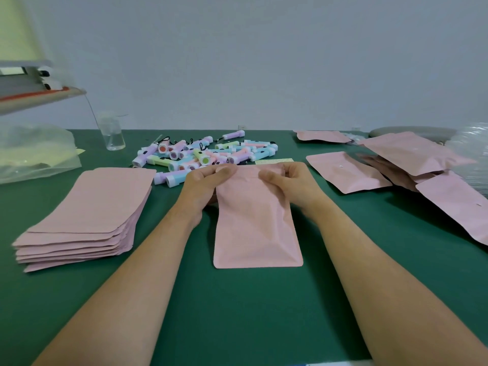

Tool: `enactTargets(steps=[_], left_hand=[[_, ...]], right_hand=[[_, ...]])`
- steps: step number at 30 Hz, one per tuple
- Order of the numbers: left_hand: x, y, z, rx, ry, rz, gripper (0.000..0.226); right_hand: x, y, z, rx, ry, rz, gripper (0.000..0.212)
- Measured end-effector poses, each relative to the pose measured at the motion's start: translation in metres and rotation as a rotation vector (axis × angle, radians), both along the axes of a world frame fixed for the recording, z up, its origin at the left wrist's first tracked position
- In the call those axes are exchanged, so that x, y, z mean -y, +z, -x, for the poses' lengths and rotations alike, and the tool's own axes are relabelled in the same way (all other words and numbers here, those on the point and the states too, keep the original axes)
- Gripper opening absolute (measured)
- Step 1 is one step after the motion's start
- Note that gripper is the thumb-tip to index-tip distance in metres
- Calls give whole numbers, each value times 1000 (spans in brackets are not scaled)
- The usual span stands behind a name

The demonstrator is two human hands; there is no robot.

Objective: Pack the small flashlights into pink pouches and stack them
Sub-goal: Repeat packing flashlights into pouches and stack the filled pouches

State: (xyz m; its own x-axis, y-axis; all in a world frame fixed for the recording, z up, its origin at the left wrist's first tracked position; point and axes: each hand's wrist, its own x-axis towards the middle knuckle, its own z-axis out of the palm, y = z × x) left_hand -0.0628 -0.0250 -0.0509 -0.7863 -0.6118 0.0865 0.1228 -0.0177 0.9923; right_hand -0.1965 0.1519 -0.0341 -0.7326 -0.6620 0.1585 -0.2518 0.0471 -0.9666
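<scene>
A pink pouch (256, 223) lies lengthwise on the green table (237, 313) in front of me, bulging as if something is inside. My left hand (204, 184) pinches its top edge at the left, and my right hand (286, 183) pinches the same edge at the right. Just behind my hands lies a heap of small pastel flashlights (203, 154). A stack of flat, empty pink pouches (87, 217) sits at the left. Filled pink pouches (401, 165) lie overlapping at the right.
A clear plastic cup (113, 133) stands at the back left beside a crumpled clear bag (34, 151). A shelf with a machine (34, 85) overhangs the far left. Clear plastic wrap (472, 149) sits at the right edge. A grey wall closes the back.
</scene>
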Motion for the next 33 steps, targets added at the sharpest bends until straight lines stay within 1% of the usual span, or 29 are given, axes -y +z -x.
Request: enactTargets(steps=[2, 3, 5, 8, 9, 11, 12, 16, 21, 26, 28, 30, 31, 32, 33], left_hand=[[-1, -1, 0, -1, 13, 34, 30], [-1, -2, 0, 1, 20, 45, 27], [0, -2, 0, -7, 21, 54, 28], [0, 1, -1, -36, -10, 74, 35], [0, 2, -2, -45, -18, 85, 36], [-3, 3, -2, -60, -29, 97, 36], [-4, 2, -1, -63, -33, 99, 35], [-4, 0, -1, -32, -60, 110, 33], [-6, -2, -2, 49, -133, 267, 38], [0, -2, 0, 22, -90, 290, 50], [-1, -1, 1, 25, -81, 266, 53], [-1, 0, 0, 57, -49, 231, 53], [1, 1, -1, 75, -18, 212, 52], [5, 1, -3, 92, 14, 199, 52], [8, 1, -5, 106, 41, 197, 52]], right_hand=[[0, 1, -3, -4, 5, -13, 30], [1, 2, -5, -4, 2, -9, 30], [2, 2, -6, 18, -5, 7, 37], [0, 3, -8, 74, 12, 19, 52], [-1, 4, -8, 84, 34, 16, 51], [-2, 4, -8, 88, 79, 21, 35], [-2, 4, -8, 84, 86, 35, 32], [-1, 2, -8, 28, 39, 31, 38], [1, 3, -11, -86, 19, -5, 41], [3, 2, -10, -148, 20, -63, 44], [3, 3, -11, -136, 27, -75, 37], [2, 5, -9, -130, -37, -29, 26], [0, 6, -6, -155, -109, -10, 22], [-3, 7, -1, -207, -200, -23, 23], [-7, 7, 5, -291, -293, -80, 27]])
